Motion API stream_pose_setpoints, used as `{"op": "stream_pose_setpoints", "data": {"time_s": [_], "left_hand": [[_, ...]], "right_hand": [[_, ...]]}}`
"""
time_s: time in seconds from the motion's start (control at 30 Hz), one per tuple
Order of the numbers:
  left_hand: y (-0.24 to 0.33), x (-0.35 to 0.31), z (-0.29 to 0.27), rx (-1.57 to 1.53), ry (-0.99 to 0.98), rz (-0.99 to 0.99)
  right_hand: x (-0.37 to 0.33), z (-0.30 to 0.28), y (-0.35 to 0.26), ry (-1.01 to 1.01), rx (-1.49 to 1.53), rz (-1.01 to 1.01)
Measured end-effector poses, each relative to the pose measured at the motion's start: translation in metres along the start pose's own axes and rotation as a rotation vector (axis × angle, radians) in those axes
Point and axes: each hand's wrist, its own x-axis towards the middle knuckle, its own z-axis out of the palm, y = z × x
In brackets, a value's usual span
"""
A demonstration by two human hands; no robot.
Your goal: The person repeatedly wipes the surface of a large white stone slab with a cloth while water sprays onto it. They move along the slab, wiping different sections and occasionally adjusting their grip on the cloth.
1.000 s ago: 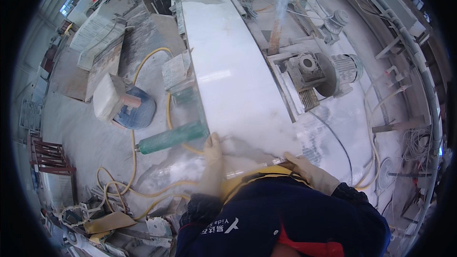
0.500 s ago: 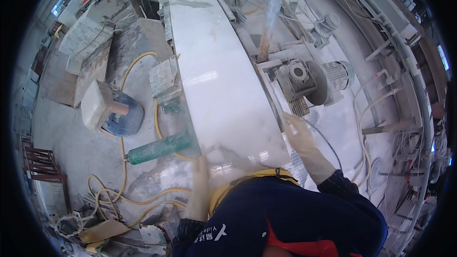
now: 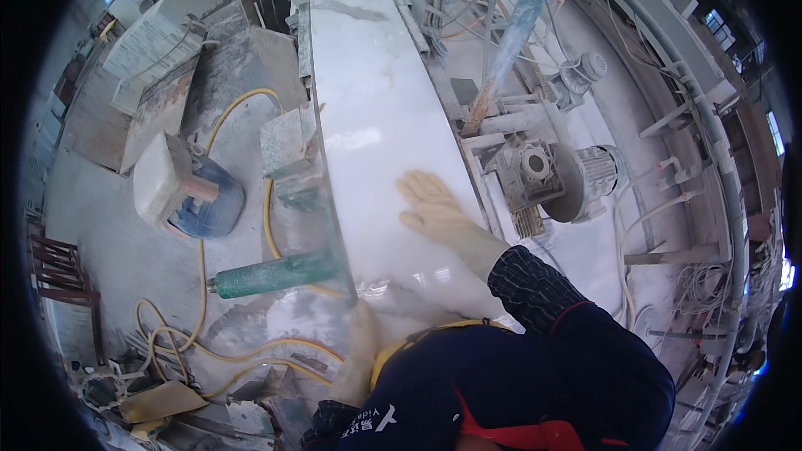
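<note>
A long polished white stone slab (image 3: 393, 129) with grey veining stretches away from my body. My right hand (image 3: 430, 205), in a cream rubber glove, lies palm down on its top. The fingers are stretched out and touch the glossy surface, holding nothing. My left hand (image 3: 357, 347), gloved alike, hangs low at the slab's near left corner, close to my waist. Its fingers are blurred and partly hidden, so its grip does not show. A yellow apron (image 3: 409, 342) shows at my waist, against the slab's near end.
A green roller (image 3: 271, 276) juts out left of the slab. A dusty motor (image 3: 543, 169) with a gearbox stands at the right edge. Yellow hose (image 3: 200, 317) loops over the floor, near a blue drum (image 3: 213, 205). Broken scraps (image 3: 163, 401) lie at lower left.
My right hand has moved left from the slab's right edge onto its upper face. My left hand stays by the near left corner. The view has shifted slightly.
</note>
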Motion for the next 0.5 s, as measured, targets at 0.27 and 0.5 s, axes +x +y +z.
{"op": "stream_pose_setpoints", "data": {"time_s": [0.27, 0.5], "left_hand": [[-0.014, 0.011, 0.000, -0.046, -0.039, 0.001], [-0.030, 0.026, 0.012, -0.125, -0.035, -0.015]], "right_hand": [[0.004, 0.004, 0.010, -0.008, -0.024, -0.023], [0.014, 0.001, 0.013, -0.044, -0.084, -0.040]]}}
